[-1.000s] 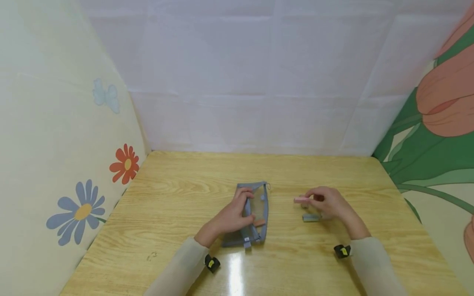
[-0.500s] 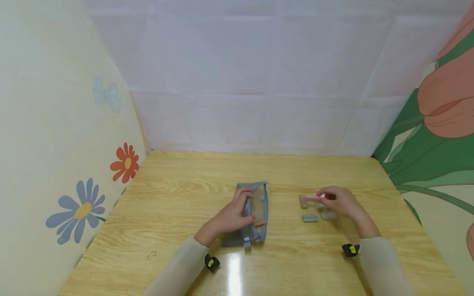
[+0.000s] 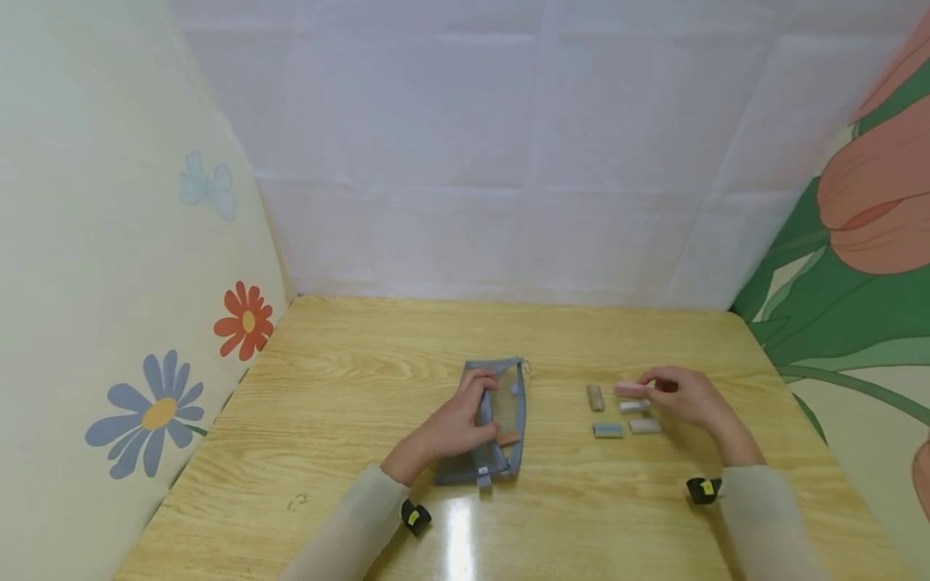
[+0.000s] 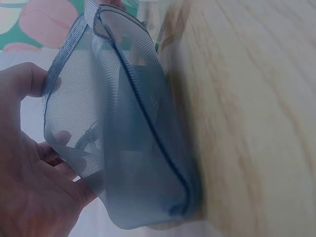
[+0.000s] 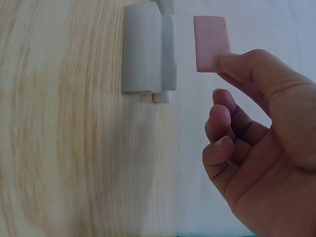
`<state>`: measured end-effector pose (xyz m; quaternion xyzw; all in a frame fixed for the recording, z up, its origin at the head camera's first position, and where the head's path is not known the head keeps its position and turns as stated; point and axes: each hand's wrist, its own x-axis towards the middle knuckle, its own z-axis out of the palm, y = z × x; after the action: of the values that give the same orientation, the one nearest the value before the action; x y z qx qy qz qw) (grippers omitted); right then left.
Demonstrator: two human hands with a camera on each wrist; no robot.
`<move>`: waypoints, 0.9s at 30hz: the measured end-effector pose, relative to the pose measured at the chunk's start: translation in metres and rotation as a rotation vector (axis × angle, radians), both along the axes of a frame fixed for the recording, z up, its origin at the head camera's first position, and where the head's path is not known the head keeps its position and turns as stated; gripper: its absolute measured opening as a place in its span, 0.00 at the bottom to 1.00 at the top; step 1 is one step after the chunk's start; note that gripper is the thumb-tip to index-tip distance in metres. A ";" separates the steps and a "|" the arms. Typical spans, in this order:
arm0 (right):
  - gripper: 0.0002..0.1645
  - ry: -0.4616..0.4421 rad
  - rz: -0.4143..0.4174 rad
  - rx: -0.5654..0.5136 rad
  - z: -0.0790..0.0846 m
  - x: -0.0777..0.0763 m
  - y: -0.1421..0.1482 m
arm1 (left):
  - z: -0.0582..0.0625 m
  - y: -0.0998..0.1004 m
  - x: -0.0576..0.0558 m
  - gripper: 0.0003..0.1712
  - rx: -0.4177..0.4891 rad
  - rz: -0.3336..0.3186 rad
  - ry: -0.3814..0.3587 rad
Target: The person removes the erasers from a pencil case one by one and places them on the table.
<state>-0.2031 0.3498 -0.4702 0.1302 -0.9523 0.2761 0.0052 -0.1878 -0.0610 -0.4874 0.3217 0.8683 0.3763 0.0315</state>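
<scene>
My left hand [image 3: 458,415] grips a grey-blue zippered mesh pouch [image 3: 521,420], thumb and fingers spread along its edge. In the left wrist view the see-through mesh pouch [image 4: 133,128] stands on the table with its mouth apart. An orange-brown block [image 3: 508,438] shows at the pouch, beside my thumb. My right hand [image 3: 683,395] pinches a small pink rectangular block [image 5: 211,44] between thumb and index finger, the other fingers curled. Just below the pink block on the table lie a white block [image 3: 634,407], a pale grey block [image 3: 645,425], a blue-green block [image 3: 608,430] and a brownish block [image 3: 596,397].
The wood-grain table [image 3: 349,355] runs back to a white cloth backdrop [image 3: 494,234]. Flower-printed cloths [image 3: 160,411] stand at the left and right sides. A dark wrist camera [image 3: 703,490] sits at each sleeve.
My right hand has moved right with the pink block, from above the brownish block to behind the white one. Blocks it covered earlier now show. The left hand and pouch stay put.
</scene>
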 end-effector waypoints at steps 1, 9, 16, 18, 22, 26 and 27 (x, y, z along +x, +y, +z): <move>0.09 0.008 -0.001 0.003 0.000 0.000 0.001 | 0.000 0.000 0.000 0.35 0.001 0.001 0.000; 0.12 -0.011 -0.051 0.022 -0.002 -0.001 0.014 | 0.001 -0.001 0.000 0.36 0.000 0.007 -0.018; 0.13 -0.023 -0.074 0.010 -0.004 -0.002 0.026 | 0.001 -0.001 0.000 0.35 0.005 0.012 -0.018; 0.14 -0.032 -0.086 0.012 -0.005 -0.003 0.029 | 0.001 -0.001 0.000 0.35 0.006 0.009 -0.021; 0.15 -0.023 -0.090 0.013 -0.005 -0.004 0.034 | 0.001 -0.001 -0.001 0.36 0.006 0.006 -0.021; 0.14 -0.010 -0.078 0.003 -0.005 -0.003 0.038 | 0.000 -0.002 -0.001 0.35 0.002 0.007 -0.017; 0.14 -0.005 -0.076 0.000 -0.006 -0.002 0.039 | 0.000 -0.002 -0.001 0.35 0.002 0.006 -0.017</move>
<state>-0.2055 0.3889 -0.4759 0.0932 -0.9565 0.2761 0.0132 -0.1887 -0.0626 -0.4872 0.3157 0.8687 0.3798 0.0376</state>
